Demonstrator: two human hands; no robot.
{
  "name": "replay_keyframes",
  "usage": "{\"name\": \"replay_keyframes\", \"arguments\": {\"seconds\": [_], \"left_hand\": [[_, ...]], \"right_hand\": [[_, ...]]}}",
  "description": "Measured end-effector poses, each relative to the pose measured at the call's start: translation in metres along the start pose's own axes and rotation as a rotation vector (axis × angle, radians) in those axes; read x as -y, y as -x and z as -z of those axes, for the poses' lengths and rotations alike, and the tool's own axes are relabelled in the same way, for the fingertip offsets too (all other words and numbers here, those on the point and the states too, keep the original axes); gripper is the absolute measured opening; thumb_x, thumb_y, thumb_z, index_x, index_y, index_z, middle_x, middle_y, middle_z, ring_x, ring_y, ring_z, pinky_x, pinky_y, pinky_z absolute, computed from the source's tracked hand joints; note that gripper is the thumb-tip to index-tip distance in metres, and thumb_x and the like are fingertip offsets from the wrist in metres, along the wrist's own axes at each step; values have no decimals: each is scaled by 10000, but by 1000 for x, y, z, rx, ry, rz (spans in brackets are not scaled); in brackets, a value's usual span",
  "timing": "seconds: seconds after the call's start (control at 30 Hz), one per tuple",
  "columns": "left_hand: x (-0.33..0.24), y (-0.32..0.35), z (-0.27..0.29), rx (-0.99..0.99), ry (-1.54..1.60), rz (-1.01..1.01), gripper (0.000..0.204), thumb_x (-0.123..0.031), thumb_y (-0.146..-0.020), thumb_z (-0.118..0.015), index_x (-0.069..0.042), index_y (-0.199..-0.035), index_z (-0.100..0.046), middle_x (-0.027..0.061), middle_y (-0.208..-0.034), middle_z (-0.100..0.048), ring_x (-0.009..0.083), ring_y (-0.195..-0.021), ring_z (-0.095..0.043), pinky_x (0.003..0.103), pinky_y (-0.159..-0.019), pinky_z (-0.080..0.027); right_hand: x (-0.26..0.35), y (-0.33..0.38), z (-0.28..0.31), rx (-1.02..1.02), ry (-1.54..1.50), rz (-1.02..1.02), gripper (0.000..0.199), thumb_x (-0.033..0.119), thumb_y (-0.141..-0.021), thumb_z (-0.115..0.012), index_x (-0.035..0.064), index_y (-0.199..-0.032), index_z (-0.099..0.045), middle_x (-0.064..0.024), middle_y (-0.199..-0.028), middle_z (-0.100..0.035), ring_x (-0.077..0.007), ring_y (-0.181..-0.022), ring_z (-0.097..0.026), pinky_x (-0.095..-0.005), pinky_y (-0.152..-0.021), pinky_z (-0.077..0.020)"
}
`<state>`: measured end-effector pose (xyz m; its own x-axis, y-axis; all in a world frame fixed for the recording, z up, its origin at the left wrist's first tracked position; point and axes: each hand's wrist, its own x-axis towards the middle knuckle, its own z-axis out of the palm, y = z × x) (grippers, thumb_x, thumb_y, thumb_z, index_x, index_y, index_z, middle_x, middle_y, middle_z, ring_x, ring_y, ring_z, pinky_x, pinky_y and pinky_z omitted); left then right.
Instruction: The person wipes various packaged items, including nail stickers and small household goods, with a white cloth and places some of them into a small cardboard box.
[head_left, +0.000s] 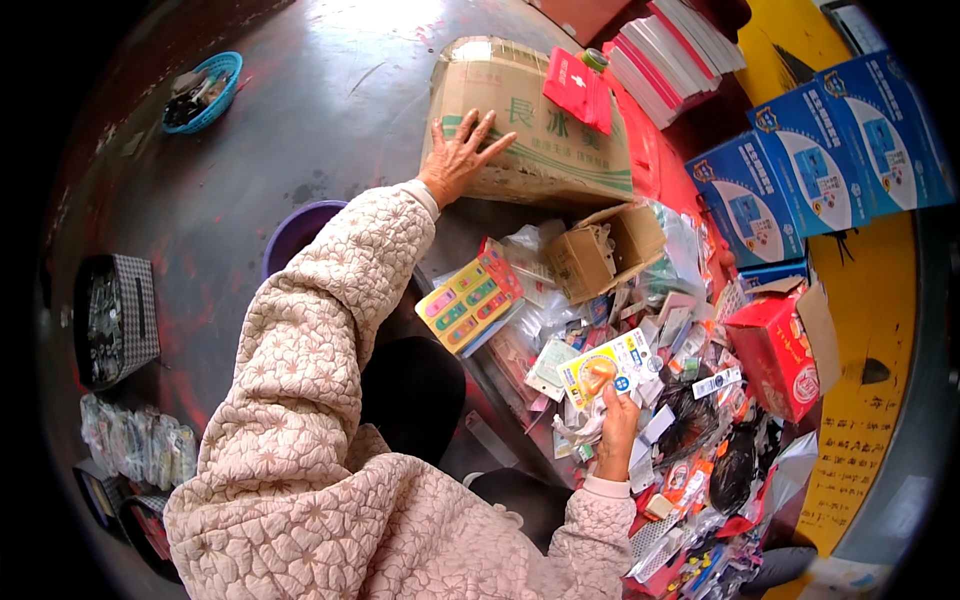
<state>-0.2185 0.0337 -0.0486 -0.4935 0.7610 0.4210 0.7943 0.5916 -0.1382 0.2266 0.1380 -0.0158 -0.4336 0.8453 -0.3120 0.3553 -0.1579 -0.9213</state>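
My left hand (465, 157) rests with fingers spread on a large brown cardboard box (570, 160) at the far middle. A red pouch (578, 92) with a white mark lies on that box. My right hand (618, 435) grips a yellow-and-white packet (592, 375) with an orange picture on its front, above a pile of small packaged goods. Some thin pale plastic (578, 428) shows beside the fingers. Left of the packet lies a yellow card (470, 308) with several colourful pieces on it. A small open carton (605, 252) sits between the large box and the packet.
A red carton (775, 350) stands right of the pile, near blue printed boxes (815, 155) and stacked booklets (670, 60). On the dark floor are a blue basket (225, 100), a purple tub (290, 235) partly behind my left sleeve, and a checked bin (138, 315).
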Motion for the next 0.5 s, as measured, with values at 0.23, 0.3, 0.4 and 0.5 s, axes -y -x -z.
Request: {"name": "replay_keyframes", "arguments": {"seconds": [0.23, 0.3, 0.4, 0.5], "left_hand": [[14, -9, -8, 3, 93, -2, 834, -57, -715, -585, -293, -1389, -154, 56, -1437, -171, 305, -1314, -187, 656, -905, -271], [12, -5, 4, 62, 85, 7, 883, -65, -688, -621, -293, -1392, -140, 58, -1437, -170, 308, -1315, -184, 657, -913, -260], [-16, 0, 28, 18, 250, 30, 920, -143, -671, -681, -270, -1396, -129, 108, -1431, -170, 317, -1303, -206, 643, -902, -268], [-66, -2, 44, 125, 711, -3, 713, -297, -745, -653, -130, -1334, -288, 209, -1088, -555, 313, -966, -559, 441, -785, -436]], "right_hand": [[17, 11, -4, -30, -51, 13, 203, 161, -857, -566, -25, -805, -629, 11, -722, -571, -36, -633, -458, -210, -554, -373], [19, 12, -1, -14, -9, 29, 207, 161, -856, -567, -19, -773, -626, 20, -701, -561, -32, -618, -446, -207, -540, -364], [45, 23, -7, -40, 49, 32, 237, 166, -852, -572, -8, -693, -596, 42, -653, -527, -25, -582, -411, -208, -507, -336], [46, 25, -3, -42, 61, 35, 262, 182, -856, -568, 3, -665, -585, 55, -622, -506, -21, -567, -391, -211, -494, -323]]}}
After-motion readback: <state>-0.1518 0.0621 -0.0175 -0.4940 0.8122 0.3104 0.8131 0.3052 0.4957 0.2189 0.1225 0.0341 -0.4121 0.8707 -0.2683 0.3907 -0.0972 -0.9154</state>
